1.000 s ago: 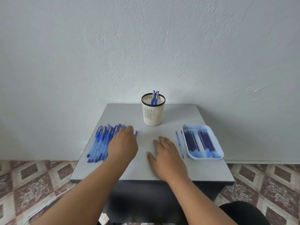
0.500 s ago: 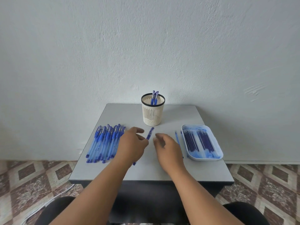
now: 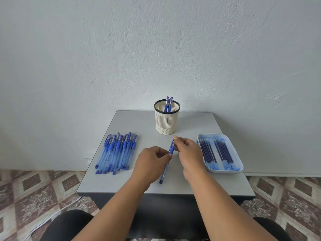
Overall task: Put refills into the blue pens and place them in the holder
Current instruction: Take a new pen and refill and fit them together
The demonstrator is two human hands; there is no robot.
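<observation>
Holding one blue pen (image 3: pixel 167 162) over the table (image 3: pixel 132 122) middle, left hand (image 3: pixel 150 164) pinching the barrel, right hand (image 3: pixel 188 150) pinching the cap end, probably for opening; holder (image 3: pixel 166 121) near far edge, refills (image 3: pixel 215 151) tray right.

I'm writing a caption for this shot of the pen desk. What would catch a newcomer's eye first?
First, the two hands at the middle of the small grey table: the left hand and the right hand both grip one translucent blue pen. A fan of matching blue pens lies to the left, a white tray of dark blue refills sits right, and a cream slotted pen holder stands behind.
</observation>
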